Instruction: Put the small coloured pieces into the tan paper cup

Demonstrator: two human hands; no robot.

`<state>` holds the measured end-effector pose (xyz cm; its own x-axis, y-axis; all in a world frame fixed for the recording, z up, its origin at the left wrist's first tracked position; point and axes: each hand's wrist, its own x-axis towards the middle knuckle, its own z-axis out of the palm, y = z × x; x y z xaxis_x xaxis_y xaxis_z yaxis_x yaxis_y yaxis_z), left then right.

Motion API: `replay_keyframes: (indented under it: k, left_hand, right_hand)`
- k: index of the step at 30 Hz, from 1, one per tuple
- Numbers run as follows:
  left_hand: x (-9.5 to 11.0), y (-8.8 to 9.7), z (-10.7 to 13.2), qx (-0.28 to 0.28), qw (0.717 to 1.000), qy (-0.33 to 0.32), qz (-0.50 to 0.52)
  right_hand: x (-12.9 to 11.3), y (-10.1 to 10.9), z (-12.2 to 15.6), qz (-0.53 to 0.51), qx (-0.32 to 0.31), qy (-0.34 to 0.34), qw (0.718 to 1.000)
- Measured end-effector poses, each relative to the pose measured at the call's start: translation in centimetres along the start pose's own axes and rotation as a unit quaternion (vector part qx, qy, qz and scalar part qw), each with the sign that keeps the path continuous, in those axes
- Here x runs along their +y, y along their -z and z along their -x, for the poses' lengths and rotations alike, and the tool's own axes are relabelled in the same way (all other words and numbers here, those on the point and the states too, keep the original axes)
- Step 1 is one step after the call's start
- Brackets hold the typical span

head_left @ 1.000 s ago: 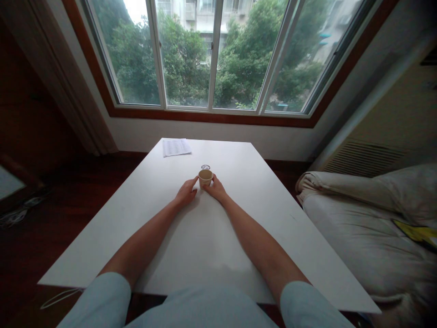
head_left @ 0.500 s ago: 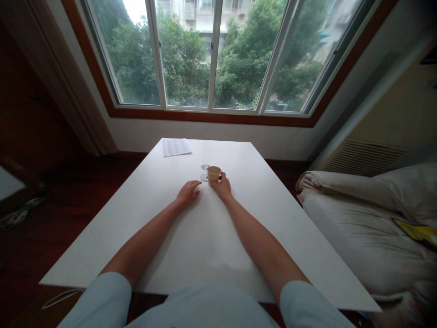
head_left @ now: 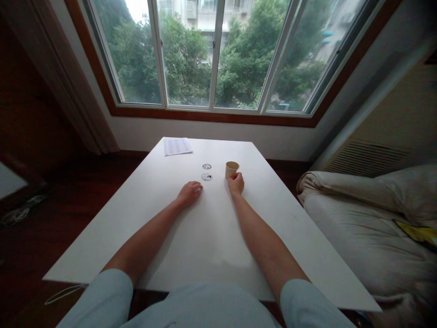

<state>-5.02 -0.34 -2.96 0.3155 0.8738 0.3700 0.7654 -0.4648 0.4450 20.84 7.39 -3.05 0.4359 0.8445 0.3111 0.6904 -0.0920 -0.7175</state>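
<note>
My right hand [head_left: 236,184] is closed against the near side of a tan cup [head_left: 231,168], which stands right of the table's middle. The fingers are curled in, and where they meet the cup is partly hidden. My left hand [head_left: 190,193] rests on the white table [head_left: 201,246], its fingers extended close together and bent slightly down. Just beyond its fingertips lie two round, dark-outlined shapes: a farther one [head_left: 206,166] and a nearer one [head_left: 206,176] with a dark spot inside. Whether they are flat discs or drawings, I cannot tell.
Printed sheets of paper [head_left: 178,146] lie at the table's far left corner. A cloth-covered sofa [head_left: 362,223] stands along the right. Beyond the table is a wall with a wide window [head_left: 211,59]. A pale cord [head_left: 63,294] hangs near the front left edge.
My right hand has moved the cup to the right, uncovering the nearer round shape. My left hand has shifted slightly and its fingers are drawn closer together.
</note>
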Motion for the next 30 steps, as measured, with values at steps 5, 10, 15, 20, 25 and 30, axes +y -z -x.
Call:
replay_keyframes:
  k: [5, 10, 15, 20, 25, 30]
  left_hand:
    - [-0.1, -0.1, -0.1, -0.004, 1.000, -0.005, -0.010]
    - [0.0, 0.0, -0.1, -0.009, 1.000, 0.003, -0.018]
    - [0.2, 0.4, -0.1, -0.010, 0.999, 0.013, -0.031]
    - [-0.2, 0.2, -0.2, -0.006, 0.997, 0.032, -0.070]
    - [-0.5, 0.0, -0.5, -0.069, 0.987, 0.071, -0.125]
    - [0.3, 0.2, -0.7, -0.158, 0.970, 0.091, -0.159]
  right_hand:
    - [-0.3, -0.7, 0.6, 0.004, -0.067, 0.059, 0.996]
    - [-0.8, -0.7, 1.1, 0.008, -0.110, 0.091, 0.990]
    - [-1.8, -0.6, 2.1, 0.071, -0.163, 0.168, 0.970]
    - [-2.9, -0.6, 3.6, 0.148, -0.186, 0.249, 0.939]
    - [-2.7, -0.5, 4.7, 0.219, -0.229, 0.315, 0.895]
    - [-1.6, 0.6, 4.5, 0.266, -0.321, 0.330, 0.847]
